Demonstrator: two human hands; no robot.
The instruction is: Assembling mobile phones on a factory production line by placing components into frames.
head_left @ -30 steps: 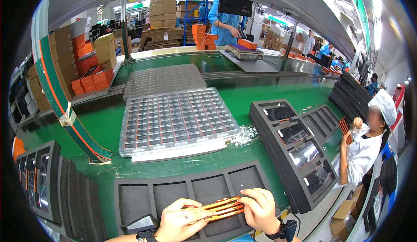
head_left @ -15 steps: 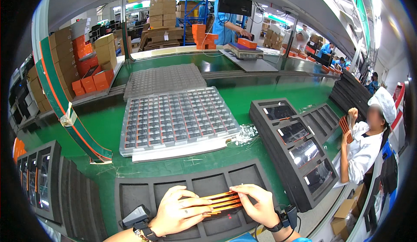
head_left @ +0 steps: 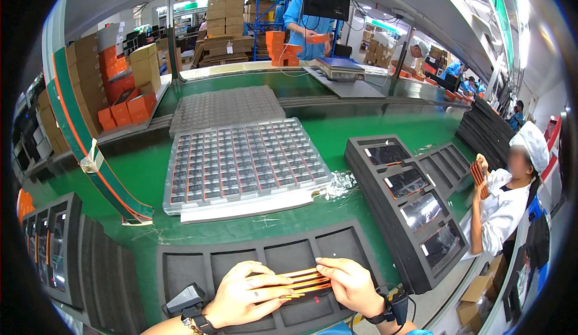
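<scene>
Green worktop (head_left: 334, 127); left fingers (head_left: 270, 281), right fingers (head_left: 334, 269) hold orange-edged panels (head_left: 310, 281).

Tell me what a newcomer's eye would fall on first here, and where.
Probably the clear tray with rows of small dark pieces, on the green surface left of centre. Next, the thin orange-edged pieces between the left hand and right hand, over a black foam tray at lower middle. Then the foam stack to the right, topped with four dark glossy panels.
</scene>
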